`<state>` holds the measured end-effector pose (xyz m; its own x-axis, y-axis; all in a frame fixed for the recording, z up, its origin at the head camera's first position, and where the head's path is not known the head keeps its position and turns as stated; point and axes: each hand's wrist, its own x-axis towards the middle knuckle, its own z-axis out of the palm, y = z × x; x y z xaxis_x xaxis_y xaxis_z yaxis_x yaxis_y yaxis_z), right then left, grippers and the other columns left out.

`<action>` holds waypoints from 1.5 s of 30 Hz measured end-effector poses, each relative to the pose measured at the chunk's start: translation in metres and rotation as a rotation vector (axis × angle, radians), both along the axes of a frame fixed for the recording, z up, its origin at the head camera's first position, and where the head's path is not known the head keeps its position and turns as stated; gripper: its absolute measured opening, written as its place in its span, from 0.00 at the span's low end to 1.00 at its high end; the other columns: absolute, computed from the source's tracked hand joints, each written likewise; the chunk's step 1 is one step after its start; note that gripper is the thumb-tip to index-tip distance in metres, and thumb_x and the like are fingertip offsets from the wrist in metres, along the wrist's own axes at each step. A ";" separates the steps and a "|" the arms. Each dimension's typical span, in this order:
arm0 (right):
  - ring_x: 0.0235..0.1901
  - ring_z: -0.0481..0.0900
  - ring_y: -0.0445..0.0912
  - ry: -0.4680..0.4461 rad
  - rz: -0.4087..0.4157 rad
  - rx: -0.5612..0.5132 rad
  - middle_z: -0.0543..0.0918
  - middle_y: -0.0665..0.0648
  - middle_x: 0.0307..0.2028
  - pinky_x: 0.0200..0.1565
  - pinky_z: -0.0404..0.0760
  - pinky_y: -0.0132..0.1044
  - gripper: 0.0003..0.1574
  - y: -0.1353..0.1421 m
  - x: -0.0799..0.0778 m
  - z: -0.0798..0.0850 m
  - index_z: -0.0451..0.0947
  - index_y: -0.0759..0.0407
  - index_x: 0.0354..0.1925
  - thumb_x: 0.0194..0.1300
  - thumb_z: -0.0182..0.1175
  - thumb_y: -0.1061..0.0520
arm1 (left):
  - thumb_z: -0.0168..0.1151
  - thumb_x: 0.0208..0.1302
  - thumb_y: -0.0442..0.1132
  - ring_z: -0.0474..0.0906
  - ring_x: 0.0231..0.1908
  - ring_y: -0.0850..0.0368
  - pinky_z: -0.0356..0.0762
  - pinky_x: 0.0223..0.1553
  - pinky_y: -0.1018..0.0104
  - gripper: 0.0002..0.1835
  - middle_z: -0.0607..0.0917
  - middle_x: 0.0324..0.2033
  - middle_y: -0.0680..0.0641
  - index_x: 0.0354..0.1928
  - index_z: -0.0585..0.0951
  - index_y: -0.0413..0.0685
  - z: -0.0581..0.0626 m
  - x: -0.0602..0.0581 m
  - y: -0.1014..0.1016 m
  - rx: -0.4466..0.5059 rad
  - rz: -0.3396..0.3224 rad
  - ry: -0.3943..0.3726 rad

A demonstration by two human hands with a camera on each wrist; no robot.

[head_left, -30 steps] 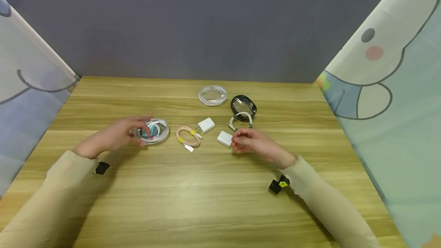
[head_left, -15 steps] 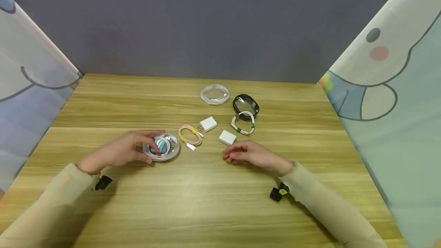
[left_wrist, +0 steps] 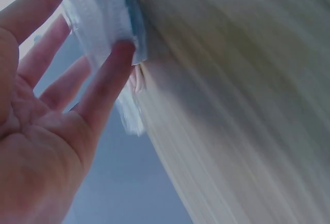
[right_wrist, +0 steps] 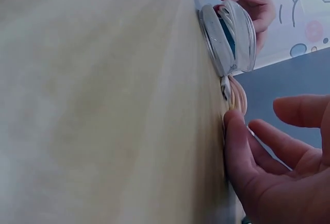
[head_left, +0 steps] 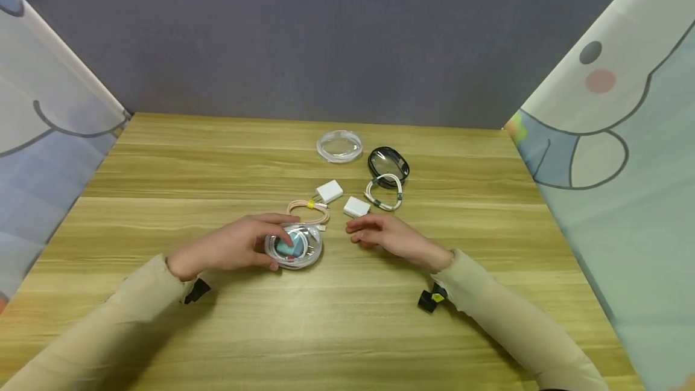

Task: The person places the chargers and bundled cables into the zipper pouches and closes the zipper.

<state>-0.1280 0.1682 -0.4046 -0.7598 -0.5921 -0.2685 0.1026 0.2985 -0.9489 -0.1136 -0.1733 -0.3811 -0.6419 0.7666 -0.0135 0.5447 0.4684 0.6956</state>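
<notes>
My left hand (head_left: pixel 233 246) holds a round clear case (head_left: pixel 309 260) by its left side, with the thumb at the near rim and the fingers over the top. A blue plug charger (head_left: pixel 288 252) and a coiled white cable show inside it. In the right wrist view the case (right_wrist: pixel 245 33) stands close over the tabletop. Just behind it lies a coiled pink cable (head_left: pixel 327 216) with yellow ties, partly covered. My right hand (head_left: pixel 399 239) holds nothing, its fingers loosely bent, fingertips right at the near edge of a white charger (head_left: pixel 356 206).
A second white charger (head_left: pixel 330 191) lies beyond the pink cable. Further right, a coiled white cable (head_left: pixel 402 189) with green ties overlaps a black-rimmed clear case (head_left: pixel 387 160). Another clear case (head_left: pixel 339 159) lies at the back of the wooden table (head_left: pixel 326 324), before a dark grey panel (head_left: pixel 326 41).
My left hand has carried the round case right and slightly nearer, up to the pink cable. My right hand has shifted slightly left from beside the white charger to its near edge.
</notes>
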 end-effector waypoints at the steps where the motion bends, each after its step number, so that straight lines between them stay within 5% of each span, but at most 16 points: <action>1: 0.53 0.82 0.51 0.016 -0.007 0.006 0.80 0.64 0.57 0.53 0.80 0.40 0.22 0.000 -0.001 0.000 0.73 0.70 0.63 0.74 0.54 0.63 | 0.79 0.49 0.38 0.65 0.67 0.39 0.68 0.63 0.48 0.19 0.71 0.68 0.43 0.44 0.83 0.55 0.000 0.000 0.005 -0.014 -0.005 0.024; 7: 0.53 0.81 0.51 0.071 -0.010 0.041 0.81 0.62 0.56 0.53 0.79 0.39 0.22 -0.003 -0.007 0.002 0.75 0.68 0.62 0.73 0.56 0.64 | 0.79 0.50 0.44 0.67 0.66 0.41 0.66 0.64 0.45 0.21 0.72 0.67 0.42 0.46 0.82 0.53 0.002 -0.001 0.032 -0.065 -0.038 0.152; 17: 0.50 0.82 0.47 0.236 0.075 0.089 0.83 0.58 0.54 0.54 0.78 0.37 0.23 -0.007 -0.008 -0.004 0.78 0.65 0.60 0.68 0.60 0.69 | 0.78 0.52 0.45 0.68 0.66 0.45 0.67 0.64 0.50 0.22 0.70 0.69 0.44 0.47 0.81 0.50 -0.002 -0.002 0.061 -0.070 -0.086 0.154; 28: 0.37 0.79 0.40 0.415 0.062 0.272 0.85 0.51 0.35 0.43 0.79 0.36 0.13 -0.014 -0.010 -0.005 0.86 0.59 0.46 0.64 0.64 0.66 | 0.78 0.52 0.45 0.66 0.68 0.48 0.65 0.66 0.52 0.21 0.70 0.69 0.46 0.46 0.82 0.50 -0.003 -0.003 0.064 -0.066 -0.094 0.123; 39: 0.40 0.78 0.43 0.588 0.084 0.438 0.83 0.50 0.36 0.47 0.77 0.42 0.06 -0.016 -0.010 -0.002 0.85 0.55 0.38 0.67 0.63 0.63 | 0.77 0.54 0.45 0.65 0.68 0.48 0.64 0.66 0.53 0.21 0.69 0.70 0.47 0.48 0.81 0.51 -0.003 -0.005 0.063 -0.080 -0.099 0.104; 45: 0.39 0.76 0.44 0.582 0.136 0.500 0.80 0.48 0.33 0.47 0.75 0.43 0.06 -0.017 -0.013 0.004 0.80 0.54 0.37 0.71 0.58 0.63 | 0.76 0.55 0.45 0.65 0.68 0.49 0.66 0.66 0.53 0.23 0.69 0.70 0.47 0.52 0.81 0.50 -0.001 -0.006 0.063 -0.089 -0.108 0.105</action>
<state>-0.1405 0.1516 -0.4010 -0.7897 -0.6039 -0.1082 -0.4390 0.6794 -0.5880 -0.1196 -0.1100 -0.3821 -0.5575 0.8299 -0.0220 0.6624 0.4606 0.5908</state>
